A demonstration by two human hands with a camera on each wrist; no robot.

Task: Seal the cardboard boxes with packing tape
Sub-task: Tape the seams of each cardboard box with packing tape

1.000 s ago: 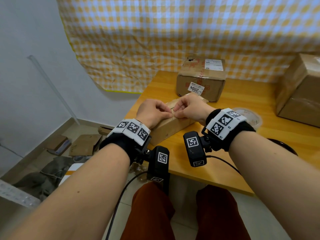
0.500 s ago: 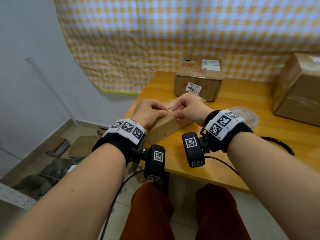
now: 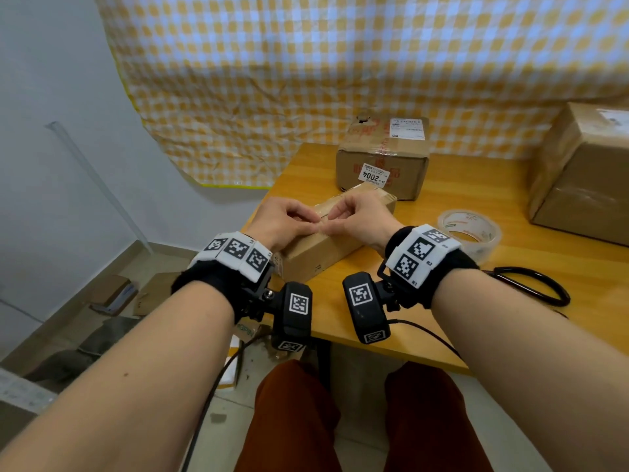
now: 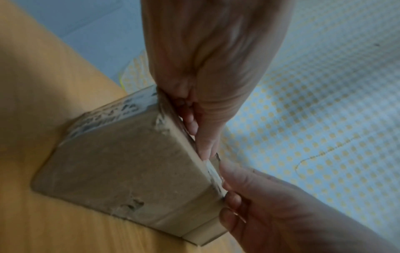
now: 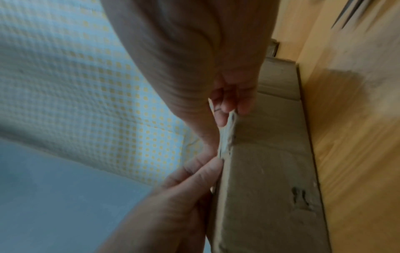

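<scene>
Here both hands (image 3: 316, 221) pinch tape atop sm. box (image 3: 316, 253).

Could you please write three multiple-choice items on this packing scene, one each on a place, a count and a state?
1. Where does the tape roll lie?
A. on the table, right of the small box
B. on the floor
C. on top of a box

2. How many cardboard boxes stand on the table?
A. one
B. three
C. five

3. What are the hands doing?
A. lying flat on the table
B. lifting the roll
C. pinching at the small box's top

Answers: 1 A, it lies on bare wood. 2 B, small, labelled and large. 3 C, left hand and right hand meet fingertip to fingertip there.
</scene>
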